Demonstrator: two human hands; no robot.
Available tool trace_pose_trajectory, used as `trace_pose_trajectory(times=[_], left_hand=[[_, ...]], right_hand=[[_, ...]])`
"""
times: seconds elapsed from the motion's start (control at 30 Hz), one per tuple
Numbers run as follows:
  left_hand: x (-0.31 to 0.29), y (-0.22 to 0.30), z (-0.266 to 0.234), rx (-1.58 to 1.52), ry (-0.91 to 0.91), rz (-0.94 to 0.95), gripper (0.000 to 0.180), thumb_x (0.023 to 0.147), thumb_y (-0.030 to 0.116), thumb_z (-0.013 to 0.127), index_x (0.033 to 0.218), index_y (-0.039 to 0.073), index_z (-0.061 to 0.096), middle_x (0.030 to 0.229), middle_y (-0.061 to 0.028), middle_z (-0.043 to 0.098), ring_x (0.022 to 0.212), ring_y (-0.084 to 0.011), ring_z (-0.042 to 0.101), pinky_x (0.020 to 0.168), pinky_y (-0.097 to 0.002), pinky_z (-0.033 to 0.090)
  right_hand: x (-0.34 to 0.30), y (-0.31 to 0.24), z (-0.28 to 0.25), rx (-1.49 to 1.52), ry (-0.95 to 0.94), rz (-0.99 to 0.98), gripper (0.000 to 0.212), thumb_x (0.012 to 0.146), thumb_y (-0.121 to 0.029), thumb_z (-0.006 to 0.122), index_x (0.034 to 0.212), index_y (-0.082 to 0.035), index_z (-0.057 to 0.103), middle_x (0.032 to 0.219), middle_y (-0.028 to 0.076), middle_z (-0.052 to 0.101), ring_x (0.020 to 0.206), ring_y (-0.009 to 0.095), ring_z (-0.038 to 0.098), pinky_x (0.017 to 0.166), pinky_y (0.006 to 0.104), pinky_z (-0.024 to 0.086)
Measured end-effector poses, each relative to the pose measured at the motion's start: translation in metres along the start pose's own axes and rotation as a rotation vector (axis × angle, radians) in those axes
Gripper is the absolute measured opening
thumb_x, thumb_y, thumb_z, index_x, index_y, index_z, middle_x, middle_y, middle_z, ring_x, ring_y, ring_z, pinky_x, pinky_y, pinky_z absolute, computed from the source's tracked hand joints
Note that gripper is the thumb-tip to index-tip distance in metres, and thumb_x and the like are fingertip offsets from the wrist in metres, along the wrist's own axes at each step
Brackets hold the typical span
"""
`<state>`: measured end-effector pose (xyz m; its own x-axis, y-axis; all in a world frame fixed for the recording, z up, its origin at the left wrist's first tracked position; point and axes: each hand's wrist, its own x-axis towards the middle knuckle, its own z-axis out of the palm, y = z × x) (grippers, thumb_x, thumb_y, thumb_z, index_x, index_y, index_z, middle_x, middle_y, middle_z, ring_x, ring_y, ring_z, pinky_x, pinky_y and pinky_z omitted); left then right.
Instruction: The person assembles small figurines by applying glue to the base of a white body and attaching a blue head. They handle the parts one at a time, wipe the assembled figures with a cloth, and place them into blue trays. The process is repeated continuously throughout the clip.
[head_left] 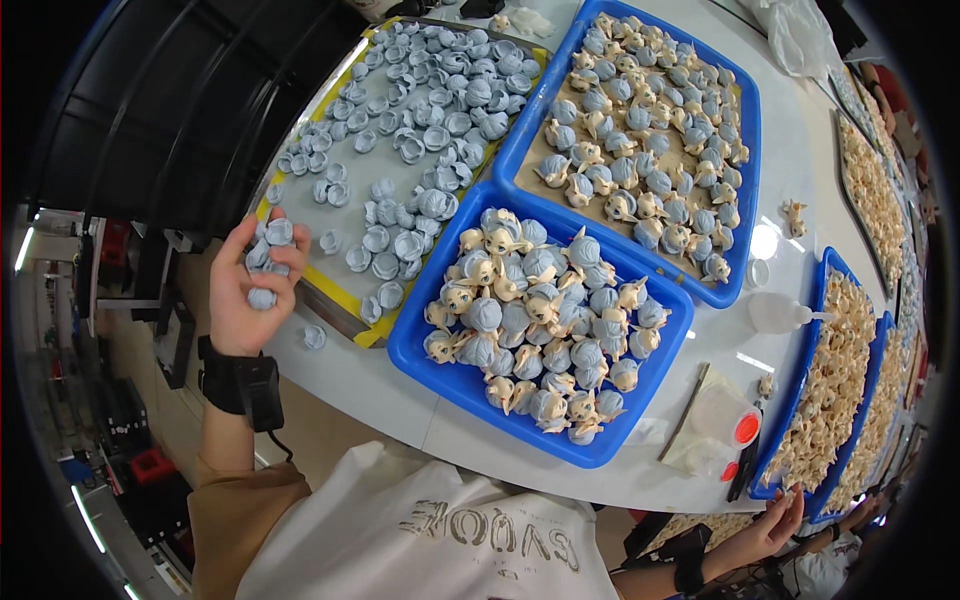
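Note:
My left hand point(247, 300) is raised, palm up, at the left edge of the table, its fingers curled round several small grey-blue doll hair shells point(262, 298). Beside it lies a framed board point(340, 235) with yellow tape edging, strewn with loose hair shells of the same kind point(408, 246). Far to the right, my right hand point(778, 524) is at the near end of a blue tray point(768, 470) full of beige doll head parts point(822, 400). Its fingertips pinch together, and whatever is between them is too small to make out.
A blue tray point(400, 345) heaped with grey-blue-haired doll heads stands before me; a larger tray point(745, 190) of them adjoins it. To the right are a squeeze bottle point(778, 314), a red-lidded container point(722, 418) and a loose head part point(794, 219). One shell point(314, 337) lies near the table edge.

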<state>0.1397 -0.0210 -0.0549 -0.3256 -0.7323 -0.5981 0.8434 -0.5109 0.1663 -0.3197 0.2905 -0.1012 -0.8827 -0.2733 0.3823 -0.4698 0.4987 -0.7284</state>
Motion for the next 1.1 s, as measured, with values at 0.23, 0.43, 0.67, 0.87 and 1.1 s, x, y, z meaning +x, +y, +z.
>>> trace_pose_trajectory(times=[0.23, 0.43, 0.67, 0.87, 1.1], left_hand=[[-0.002, 0.006, -0.011, 0.339, -0.172, 0.079, 0.011, 0.089, 0.019, 0.043, 0.089, 0.007, 0.043, 0.085, -0.0065, 0.038, 0.053, -0.0082, 0.038, 0.035, -0.0164, 0.032], [-0.058, 0.0, -0.039, 0.863, 0.062, 0.16, 0.009, 0.087, 0.014, 0.045, 0.085, 0.006, 0.043, 0.081, -0.0083, 0.044, 0.046, -0.0069, 0.038, 0.033, -0.0159, 0.026], [-0.059, -0.034, -0.056, 1.508, 0.436, 0.509, 0.008, 0.08, 0.01, 0.057, 0.081, 0.003, 0.054, 0.064, -0.0019, 0.05, 0.045, -0.006, 0.044, 0.037, -0.0184, 0.029], [-0.044, -0.05, -0.063, 2.018, 0.366, 0.962, 0.014, 0.074, 0.003, 0.058, 0.088, 0.0, 0.06, 0.075, -0.0086, 0.056, 0.064, -0.0157, 0.054, 0.058, -0.0253, 0.041], [-0.046, -0.048, -0.061, 2.003, 0.377, 0.803, 0.013, 0.074, 0.002, 0.058, 0.087, 0.0, 0.059, 0.076, -0.0081, 0.055, 0.064, -0.0147, 0.054, 0.057, -0.025, 0.042]], right_hand=[[-0.003, -0.003, -0.001, -0.018, -0.025, 0.015, 0.026, 0.089, -0.016, 0.047, 0.109, 0.0, 0.051, 0.105, 0.004, 0.056, 0.084, 0.011, 0.051, 0.075, 0.0237, 0.04], [-0.004, 0.002, -0.003, -0.039, -0.036, -0.012, 0.025, 0.089, -0.014, 0.048, 0.108, 0.001, 0.051, 0.105, 0.005, 0.056, 0.082, 0.01, 0.051, 0.074, 0.0229, 0.04], [-0.006, 0.002, -0.002, -0.025, -0.047, -0.024, 0.026, 0.089, -0.014, 0.048, 0.109, 0.002, 0.051, 0.106, 0.006, 0.056, 0.083, 0.011, 0.051, 0.074, 0.0233, 0.041], [-0.006, 0.002, -0.003, 0.0, -0.034, 0.005, 0.025, 0.089, -0.014, 0.047, 0.109, 0.002, 0.051, 0.106, 0.005, 0.055, 0.084, 0.01, 0.051, 0.076, 0.0233, 0.041], [-0.009, 0.0, -0.004, -0.021, -0.052, -0.014, 0.026, 0.089, -0.013, 0.047, 0.111, 0.002, 0.05, 0.105, 0.006, 0.055, 0.086, 0.011, 0.052, 0.078, 0.0234, 0.042]])
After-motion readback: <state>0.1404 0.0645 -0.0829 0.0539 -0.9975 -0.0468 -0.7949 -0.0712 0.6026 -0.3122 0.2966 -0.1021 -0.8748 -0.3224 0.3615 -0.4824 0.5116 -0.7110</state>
